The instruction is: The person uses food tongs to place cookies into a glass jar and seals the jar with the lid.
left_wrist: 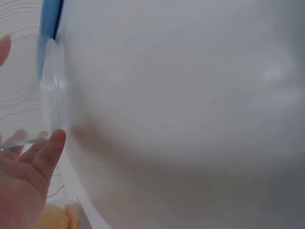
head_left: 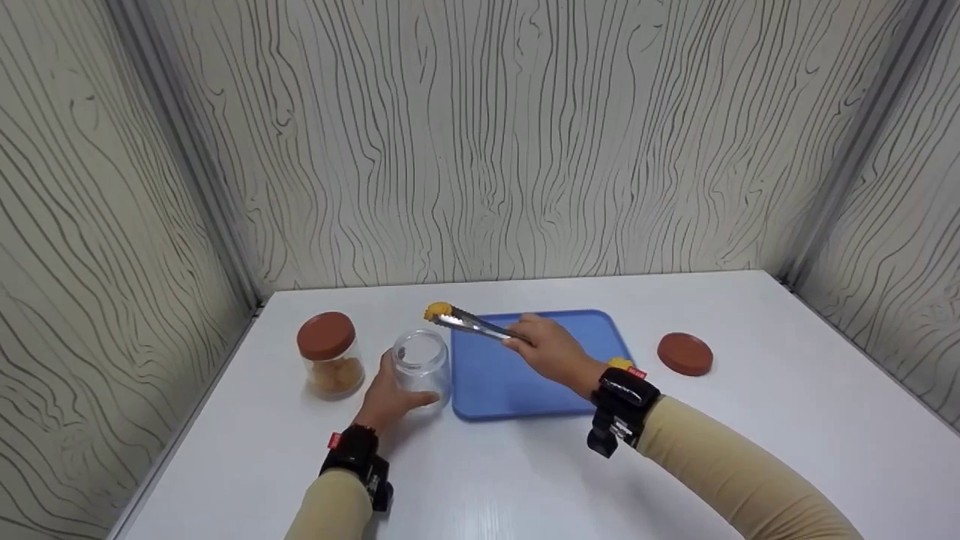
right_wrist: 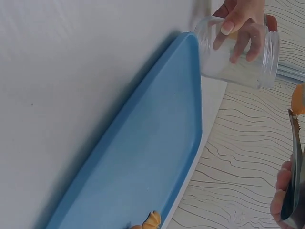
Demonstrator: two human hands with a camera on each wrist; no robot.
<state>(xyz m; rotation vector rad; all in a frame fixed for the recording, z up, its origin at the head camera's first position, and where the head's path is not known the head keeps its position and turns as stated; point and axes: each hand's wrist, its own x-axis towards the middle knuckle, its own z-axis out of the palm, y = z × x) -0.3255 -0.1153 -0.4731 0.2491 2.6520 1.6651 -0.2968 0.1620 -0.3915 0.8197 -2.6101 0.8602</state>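
Observation:
My left hand point(head_left: 391, 401) curls round the side of a clear, lidless jar point(head_left: 421, 369) at the tray's left edge. Through the jar's wall in the right wrist view, the fingers point(right_wrist: 245, 43) show and no food is visible inside. My right hand point(head_left: 553, 351) grips metal tongs point(head_left: 484, 328) that reach leftward over the tray. Between the tong tips is a small orange-yellow food piece point(head_left: 437, 310), held above the jar's open mouth. The blue tray point(head_left: 517, 375) carries another orange-yellow piece point(right_wrist: 152, 220), partly behind my right wrist in the head view.
Left of my left hand stands a second jar point(head_left: 335, 376) with a brown-red lid point(head_left: 326, 336) and orange-yellow pieces inside. A loose brown-red lid point(head_left: 685, 354) lies right of the tray. Wood-patterned panels point(head_left: 480, 150) enclose the white table point(head_left: 480, 480) at the back and sides.

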